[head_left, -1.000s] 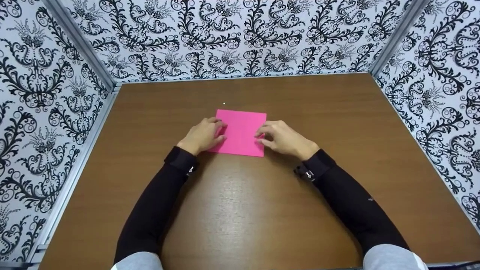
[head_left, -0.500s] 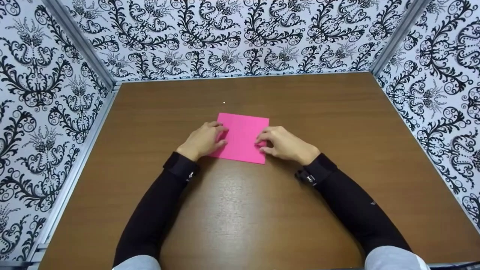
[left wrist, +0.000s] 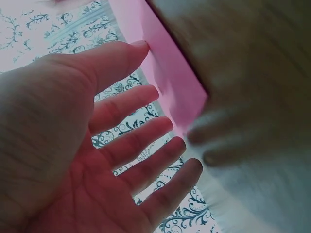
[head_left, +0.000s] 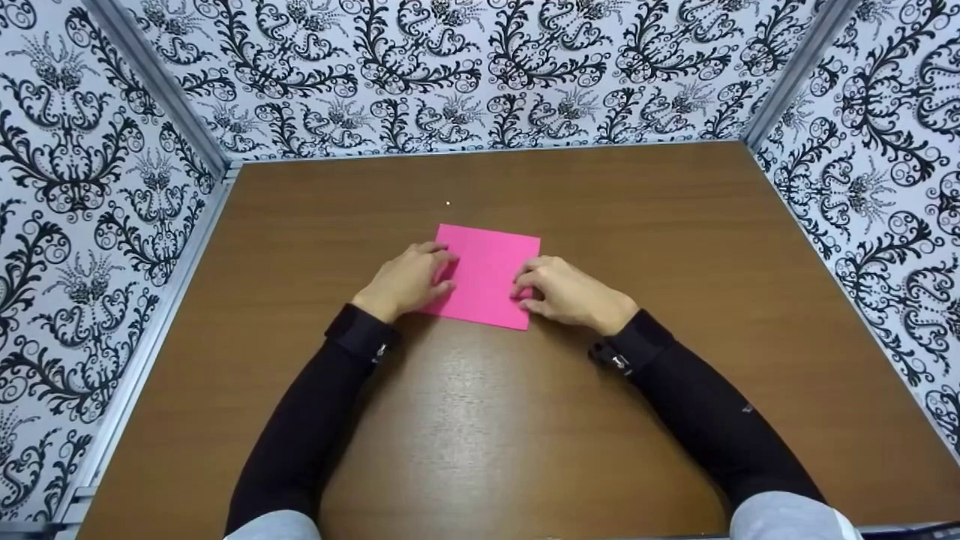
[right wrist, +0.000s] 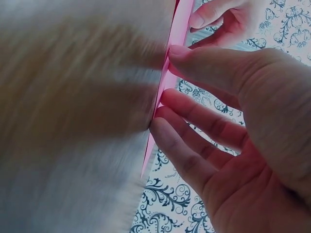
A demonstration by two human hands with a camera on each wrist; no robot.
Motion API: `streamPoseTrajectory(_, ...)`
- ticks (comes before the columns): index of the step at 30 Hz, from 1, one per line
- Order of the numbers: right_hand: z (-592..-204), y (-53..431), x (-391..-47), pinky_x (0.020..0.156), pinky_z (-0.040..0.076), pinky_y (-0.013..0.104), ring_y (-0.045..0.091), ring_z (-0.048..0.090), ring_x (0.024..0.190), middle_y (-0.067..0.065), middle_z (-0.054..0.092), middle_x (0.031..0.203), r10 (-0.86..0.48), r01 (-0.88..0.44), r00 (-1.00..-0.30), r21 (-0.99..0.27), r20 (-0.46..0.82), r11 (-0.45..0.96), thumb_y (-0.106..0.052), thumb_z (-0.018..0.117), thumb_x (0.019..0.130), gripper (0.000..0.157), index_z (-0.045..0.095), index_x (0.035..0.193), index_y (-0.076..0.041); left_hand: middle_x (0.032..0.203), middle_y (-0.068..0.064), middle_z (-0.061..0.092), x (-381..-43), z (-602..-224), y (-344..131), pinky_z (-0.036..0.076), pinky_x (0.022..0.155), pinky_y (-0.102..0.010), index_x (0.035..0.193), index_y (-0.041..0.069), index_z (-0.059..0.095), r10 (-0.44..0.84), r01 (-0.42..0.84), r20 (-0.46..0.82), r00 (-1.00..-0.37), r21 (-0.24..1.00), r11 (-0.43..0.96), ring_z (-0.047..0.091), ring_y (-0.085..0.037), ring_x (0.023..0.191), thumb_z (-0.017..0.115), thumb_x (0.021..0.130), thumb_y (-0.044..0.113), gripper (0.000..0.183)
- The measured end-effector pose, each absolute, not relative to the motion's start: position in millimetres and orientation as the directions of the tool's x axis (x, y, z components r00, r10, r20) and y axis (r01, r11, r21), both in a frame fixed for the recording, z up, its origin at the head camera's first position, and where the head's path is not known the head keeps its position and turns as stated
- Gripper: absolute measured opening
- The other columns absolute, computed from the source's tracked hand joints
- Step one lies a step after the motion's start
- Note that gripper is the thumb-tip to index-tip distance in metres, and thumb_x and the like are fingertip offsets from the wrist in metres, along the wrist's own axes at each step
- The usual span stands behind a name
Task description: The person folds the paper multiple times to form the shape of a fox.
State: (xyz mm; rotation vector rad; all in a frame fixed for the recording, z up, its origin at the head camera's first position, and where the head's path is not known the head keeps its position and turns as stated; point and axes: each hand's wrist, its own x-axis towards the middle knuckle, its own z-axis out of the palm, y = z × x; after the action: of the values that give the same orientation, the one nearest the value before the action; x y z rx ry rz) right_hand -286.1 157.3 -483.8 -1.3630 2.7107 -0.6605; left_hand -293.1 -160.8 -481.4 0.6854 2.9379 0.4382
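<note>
A bright pink square sheet of paper lies flat on the brown table, turned slightly askew. My left hand rests at its left side, thumb and fingertips on the sheet and spread apart. In the left wrist view the left hand has loosely extended fingers, with the thumb tip over the pink paper. At the opposite side my right hand touches the paper near its right edge with thumb and forefinger close together. The right wrist view has the right hand with its fingertips along the paper's edge.
The brown wooden table is bounded by patterned black-and-white walls at the back and both sides. A tiny white speck lies beyond the paper. Black sleeves with wrist straps cover both forearms.
The paper has slid a little toward the person and turned slightly clockwise, its right side coming nearer. The right hand moved down with it; the left hand has barely shifted.
</note>
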Motion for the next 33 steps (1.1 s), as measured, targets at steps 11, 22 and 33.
streamPoseTrajectory(11, -483.0, 155.3, -277.8, 0.097, 0.068, 0.046, 0.029, 0.078, 0.106, 0.014, 0.079, 0.116, -0.782, -0.778, -0.6, -0.35, 0.169, 0.522, -0.01, 0.088, 0.105, 0.011, 0.088, 0.115, -0.005, 0.175, -0.021, 0.059, -279.7, -475.9, -145.1, 0.057, 0.128, -0.059, 0.159, 0.009, 0.07, 0.51, 0.481, -0.023, -0.86, 0.296, 0.825, 0.059, -0.044, 0.162, 0.083, 0.111, 0.035, 0.056)
streamPoseTrajectory(22, -481.7, 155.2, -273.2, 0.093, 0.071, 0.04, 0.026, 0.08, 0.105, 0.012, 0.079, 0.116, -0.802, -0.799, -0.567, -0.362, 0.187, 0.481, -0.009, 0.087, 0.106, 0.009, 0.089, 0.114, -0.005, 0.184, -0.019, 0.049, -290.8, -483.1, -150.7, 0.042, 0.142, -0.054, 0.167, 0.008, 0.064, 0.52, 0.457, -0.07, -0.851, 0.39, 0.8, 0.047, -0.04, 0.173, 0.079, 0.114, 0.031, 0.06)
streamPoseTrajectory(33, -485.5, 151.8, -272.0, 0.09, 0.071, 0.039, 0.026, 0.081, 0.1, 0.013, 0.082, 0.111, -0.818, -0.818, -0.534, -0.375, 0.214, 0.436, -0.003, 0.089, 0.102, 0.008, 0.09, 0.109, -0.003, 0.185, -0.021, 0.047, -296.4, -485.0, -152.2, 0.039, 0.144, -0.053, 0.168, 0.005, 0.061, 0.534, 0.461, -0.063, -0.843, 0.424, 0.779, 0.044, -0.041, 0.174, 0.078, 0.114, 0.029, 0.061)
